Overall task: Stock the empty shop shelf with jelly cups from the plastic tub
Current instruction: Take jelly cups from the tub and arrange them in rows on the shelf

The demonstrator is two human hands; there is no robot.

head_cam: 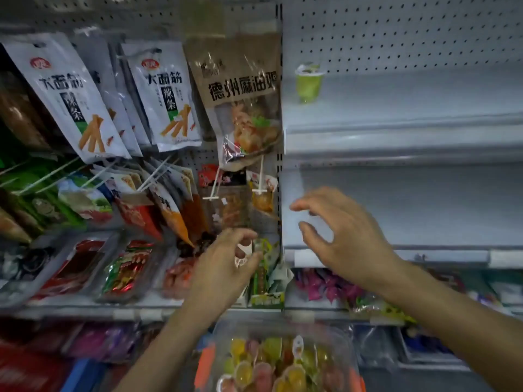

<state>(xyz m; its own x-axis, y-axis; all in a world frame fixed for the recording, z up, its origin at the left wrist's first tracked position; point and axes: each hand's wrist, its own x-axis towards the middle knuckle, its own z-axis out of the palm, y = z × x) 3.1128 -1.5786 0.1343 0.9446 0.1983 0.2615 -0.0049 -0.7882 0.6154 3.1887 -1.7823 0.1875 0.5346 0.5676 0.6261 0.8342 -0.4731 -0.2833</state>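
A clear plastic tub (348,343) sits low in the middle, filled with several jelly cups (271,369) in yellow, pink, orange and green. One green jelly cup (308,84) stands upright at the left end of the upper grey shelf (410,114). My left hand (223,267) hovers above the tub, its fingers curled round a small pale jelly cup (242,257) with a white and red lid. My right hand (339,230) is spread, holds nothing, and hangs in front of the left end of the bare middle shelf (424,222).
Left of the upright divider (280,137), snack bags (164,94) hang on pegs and packets lie on a lower shelf (85,304). Under the middle shelf lie more coloured packets (334,287). Perforated back panels (410,32) close off the shelves.
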